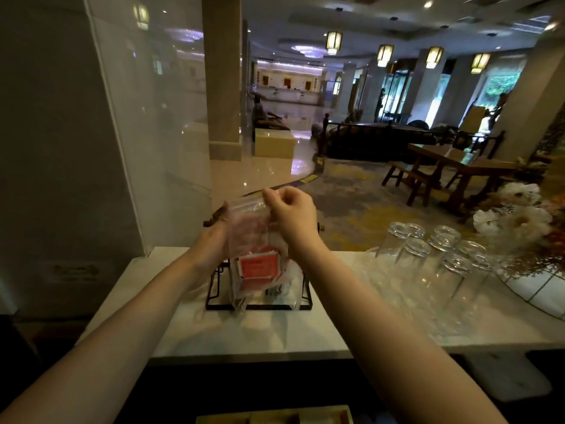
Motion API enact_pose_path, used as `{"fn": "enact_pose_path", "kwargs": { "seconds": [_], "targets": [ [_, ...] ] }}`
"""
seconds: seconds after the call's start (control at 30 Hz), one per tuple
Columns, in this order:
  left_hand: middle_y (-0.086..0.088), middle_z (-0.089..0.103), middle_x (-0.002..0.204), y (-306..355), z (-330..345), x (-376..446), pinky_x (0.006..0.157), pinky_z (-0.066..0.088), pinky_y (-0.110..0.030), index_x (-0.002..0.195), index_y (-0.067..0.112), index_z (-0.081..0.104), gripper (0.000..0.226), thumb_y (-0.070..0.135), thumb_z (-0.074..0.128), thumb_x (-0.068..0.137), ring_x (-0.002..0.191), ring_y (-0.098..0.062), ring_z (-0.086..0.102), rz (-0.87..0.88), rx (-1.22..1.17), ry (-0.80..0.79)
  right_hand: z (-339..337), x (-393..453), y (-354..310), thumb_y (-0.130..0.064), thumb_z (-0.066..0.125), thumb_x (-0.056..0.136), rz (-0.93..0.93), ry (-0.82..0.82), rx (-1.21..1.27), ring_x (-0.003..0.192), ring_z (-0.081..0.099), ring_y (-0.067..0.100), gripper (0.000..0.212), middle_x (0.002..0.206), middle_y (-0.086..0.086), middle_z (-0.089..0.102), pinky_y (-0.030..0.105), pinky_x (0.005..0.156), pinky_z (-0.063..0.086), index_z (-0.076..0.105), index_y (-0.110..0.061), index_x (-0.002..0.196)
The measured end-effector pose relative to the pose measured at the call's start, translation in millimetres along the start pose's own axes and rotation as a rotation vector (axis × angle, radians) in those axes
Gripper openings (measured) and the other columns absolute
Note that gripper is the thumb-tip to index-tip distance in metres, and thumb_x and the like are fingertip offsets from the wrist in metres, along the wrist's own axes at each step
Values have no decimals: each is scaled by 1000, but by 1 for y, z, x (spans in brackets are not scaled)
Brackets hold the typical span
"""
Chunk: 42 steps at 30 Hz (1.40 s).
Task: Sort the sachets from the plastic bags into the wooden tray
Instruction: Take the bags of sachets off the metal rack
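I hold a clear plastic bag upright above the white counter. Red sachets sit in its lower part. My left hand grips the bag's left side from behind. My right hand pinches the bag's top edge with fingertips together. Behind and below the bag stands a black wire rack with more clear plastic in it. The wooden tray shows only as a pale strip at the bottom edge of the view, close to me; its contents are too cut off to tell.
Several upturned clear glasses stand on the white counter to the right. A flower arrangement fills the far right. A glass panel rises on the left. Beyond the counter lies a lobby with wooden tables.
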<state>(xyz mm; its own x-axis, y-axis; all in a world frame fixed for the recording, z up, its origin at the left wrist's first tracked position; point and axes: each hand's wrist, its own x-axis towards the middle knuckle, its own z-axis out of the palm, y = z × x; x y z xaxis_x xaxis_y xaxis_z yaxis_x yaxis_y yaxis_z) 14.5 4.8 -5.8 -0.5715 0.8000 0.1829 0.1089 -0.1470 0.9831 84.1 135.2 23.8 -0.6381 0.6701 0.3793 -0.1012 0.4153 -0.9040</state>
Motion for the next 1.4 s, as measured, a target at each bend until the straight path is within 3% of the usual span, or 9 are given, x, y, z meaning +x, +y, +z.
{"fn": "enact_pose_path", "kwargs": {
  "seconds": [0.17, 0.33, 0.47, 0.63, 0.8, 0.97, 1.13, 1.3, 1.4],
  "targets": [
    [10, 71, 106, -13, 12, 11, 86, 53, -27, 120, 20, 55, 58, 50, 69, 72, 111, -21, 63, -4, 270, -40, 6, -10, 8, -35, 65, 84, 45, 124, 58, 58, 52, 17, 35, 56, -1, 54, 46, 67, 52, 52, -18, 58],
    [-7, 72, 100, -13, 2, -2, 84, 52, -42, 102, 16, 67, 23, 29, 51, 93, 94, -26, 67, 128, 488, 292, -3, -11, 19, -46, 53, 88, 84, 73, 100, 64, 62, 23, 36, 63, 1, 61, 55, 67, 56, 57, -18, 66],
    [-8, 68, 111, 8, -14, -1, 75, 51, -39, 116, 10, 63, 32, 26, 43, 97, 89, -25, 65, 167, 806, 438, -33, -27, 56, -36, 49, 95, 53, 237, -381, 68, 57, 13, 18, 84, -3, 63, 34, 59, 46, 52, -23, 83],
    [11, 30, 153, -2, -33, 2, 113, 27, -53, 98, 21, 65, 28, 30, 39, 96, 142, -18, 27, 43, 1117, 76, -34, -64, 104, -52, 51, 90, 219, 157, -678, 68, 53, 13, 30, 85, -3, 53, 36, 60, 50, 45, -23, 86],
    [13, 24, 151, -8, -30, 0, 115, 12, -32, 130, 17, 52, 34, 20, 36, 100, 145, -15, 15, 56, 1200, 43, -21, -70, 104, -64, 42, 86, 207, -20, -850, 78, 62, 18, 49, 89, -2, 64, 31, 61, 48, 59, -19, 96],
    [11, 14, 157, -7, -33, 1, 116, 9, -30, 125, 15, 57, 34, 22, 36, 99, 145, -9, 10, 35, 1297, -49, -9, -60, 89, -21, 50, 91, 106, -148, -1037, 89, 64, 29, 20, 99, 7, 68, 32, 65, 46, 59, -11, 107],
    [13, 5, 157, -1, -34, -2, 115, 10, -30, 114, 11, 65, 33, 22, 38, 98, 146, -10, 3, -5, 1324, -141, 2, -63, 87, -64, 39, 88, 179, -259, -816, 103, 62, 28, 65, 118, 7, 61, 36, 73, 47, 44, -15, 129],
    [14, 0, 158, 1, -40, -4, 116, 10, -34, 109, 11, 69, 28, 25, 48, 95, 146, -9, -1, -52, 1288, -205, -3, -65, 87, -11, 52, 91, 56, -260, -928, 94, 64, 28, 27, 109, 9, 67, 42, 78, 56, 53, -11, 118],
    [14, 0, 158, 4, -39, -5, 116, 12, -36, 109, 13, 68, 28, 25, 47, 96, 146, -10, -2, -57, 1299, -208, -17, -48, 64, -7, 52, 90, -75, -138, -848, 85, 66, 23, 21, 95, 4, 71, 42, 75, 57, 61, -15, 108]
  ]
}}
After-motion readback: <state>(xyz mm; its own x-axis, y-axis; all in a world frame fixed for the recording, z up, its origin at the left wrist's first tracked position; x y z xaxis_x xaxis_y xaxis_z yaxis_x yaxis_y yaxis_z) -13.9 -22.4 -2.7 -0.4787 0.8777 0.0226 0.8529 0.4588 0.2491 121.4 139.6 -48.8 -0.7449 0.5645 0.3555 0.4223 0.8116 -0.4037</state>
